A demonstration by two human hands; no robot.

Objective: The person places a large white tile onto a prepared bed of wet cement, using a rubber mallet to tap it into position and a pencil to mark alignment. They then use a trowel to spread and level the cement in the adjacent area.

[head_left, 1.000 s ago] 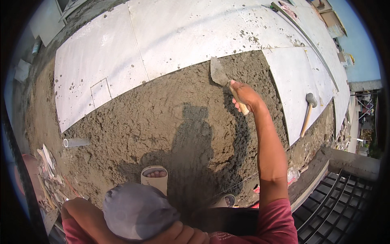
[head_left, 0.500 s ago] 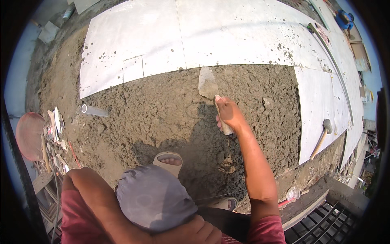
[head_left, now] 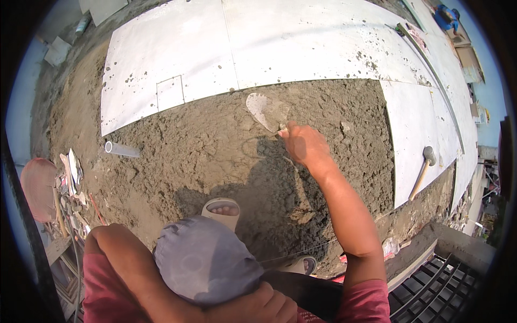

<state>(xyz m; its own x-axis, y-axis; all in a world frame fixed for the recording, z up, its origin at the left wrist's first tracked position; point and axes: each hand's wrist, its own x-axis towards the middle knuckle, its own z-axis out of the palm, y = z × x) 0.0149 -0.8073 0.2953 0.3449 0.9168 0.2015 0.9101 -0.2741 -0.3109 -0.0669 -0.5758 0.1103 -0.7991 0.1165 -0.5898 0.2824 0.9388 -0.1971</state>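
My right hand (head_left: 306, 144) is closed round the handle of a trowel (head_left: 263, 110), and the handle is mostly hidden. The pale, mortar-smeared blade lies low against the rough grey mortar bed (head_left: 183, 145), just short of the white tiles. Lower down, my left hand (head_left: 264, 306) has its fingers curled close together beside a rounded grey cloth-covered form (head_left: 204, 264), which looks like my bent knee. Whether those fingers grip anything is hidden. A sandalled foot (head_left: 222, 209) stands on the mortar beyond the grey cloth.
Large white tiles (head_left: 167, 48) spotted with mortar border the bed at the back and right. A mallet (head_left: 424, 173) and a long straight bar (head_left: 436, 86) lie on them. A pale pipe (head_left: 123, 149) juts from the mortar. Metal grating (head_left: 436, 290) is at lower right; a person (head_left: 446, 17) is far right.
The trowel blade has swung left and tilted, its tip now farther left. My right hand has turned and moved slightly rightward, covering the handle. My left hand has stayed nearly still.
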